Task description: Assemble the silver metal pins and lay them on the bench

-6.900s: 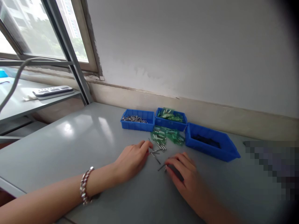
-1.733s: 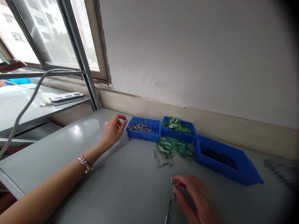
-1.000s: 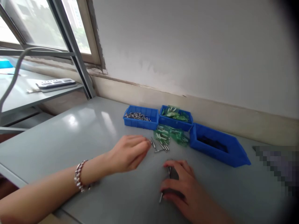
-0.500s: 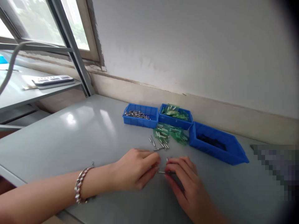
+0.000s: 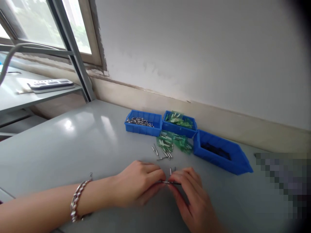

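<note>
Near the front of the grey table, my left hand (image 5: 143, 183) pinches one end of a thin metal rod (image 5: 165, 182) between thumb and fingers. From the other side, my right hand (image 5: 190, 191) grips the same rod, whose right part looks dark. Two slim metal pins (image 5: 170, 171) show just behind the right fingertips; whether that hand holds them I cannot tell. Beyond my hands lie several loose silver metal pins (image 5: 167, 153), some with a thicker end. Green clear bags (image 5: 181, 142) with similar pins inside rest behind these.
A blue bin (image 5: 143, 130) of loose metal pins stands at the back. Beside it are a blue bin (image 5: 179, 131) with green bags and a larger blue bin (image 5: 218, 161) with dark items. A power strip (image 5: 52, 85) lies on the left shelf.
My hands have come closer together, and the gap along the rod between their fingertips has narrowed. The whole view has shifted slightly, with the bins a little lower and further left.
</note>
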Motion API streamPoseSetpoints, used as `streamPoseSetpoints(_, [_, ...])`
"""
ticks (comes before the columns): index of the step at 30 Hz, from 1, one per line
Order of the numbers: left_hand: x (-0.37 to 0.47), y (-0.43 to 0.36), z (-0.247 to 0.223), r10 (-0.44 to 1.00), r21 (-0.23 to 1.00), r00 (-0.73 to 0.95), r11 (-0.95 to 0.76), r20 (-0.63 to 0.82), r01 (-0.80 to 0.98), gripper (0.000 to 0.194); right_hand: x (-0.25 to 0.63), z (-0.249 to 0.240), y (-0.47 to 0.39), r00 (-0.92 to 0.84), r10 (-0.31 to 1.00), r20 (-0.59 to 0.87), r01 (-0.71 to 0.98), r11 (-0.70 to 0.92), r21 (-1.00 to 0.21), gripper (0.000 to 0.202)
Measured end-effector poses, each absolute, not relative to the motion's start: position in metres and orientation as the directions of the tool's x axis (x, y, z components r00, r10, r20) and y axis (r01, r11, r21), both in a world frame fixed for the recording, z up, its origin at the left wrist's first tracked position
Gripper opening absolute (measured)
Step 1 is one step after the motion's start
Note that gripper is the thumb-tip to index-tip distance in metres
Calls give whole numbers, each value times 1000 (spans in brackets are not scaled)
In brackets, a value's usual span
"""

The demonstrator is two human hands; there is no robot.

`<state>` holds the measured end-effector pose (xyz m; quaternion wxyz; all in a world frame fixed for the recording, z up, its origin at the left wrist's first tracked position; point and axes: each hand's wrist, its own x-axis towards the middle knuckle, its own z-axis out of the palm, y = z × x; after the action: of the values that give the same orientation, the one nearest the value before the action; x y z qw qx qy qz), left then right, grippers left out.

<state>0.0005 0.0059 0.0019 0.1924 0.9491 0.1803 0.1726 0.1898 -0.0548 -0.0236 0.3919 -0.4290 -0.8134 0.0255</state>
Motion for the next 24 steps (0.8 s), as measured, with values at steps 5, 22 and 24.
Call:
streamPoseSetpoints(5, [0, 6, 0, 459, 552, 847, -793, 267, 256, 16, 193, -23, -53, -325, 733, 597, 686, 618, -385, 13])
streamPoseSetpoints(22, [0, 7, -4, 574, 739, 791, -623, 210, 255, 21, 189, -16, -54, -222, 750, 624, 693, 571, -439, 7])
streamPoseSetpoints(24, [-1, 7, -4, 578, 741, 791, -618, 201, 263, 23, 189, -16, -54, -218, 746, 630, 692, 573, -439, 7])
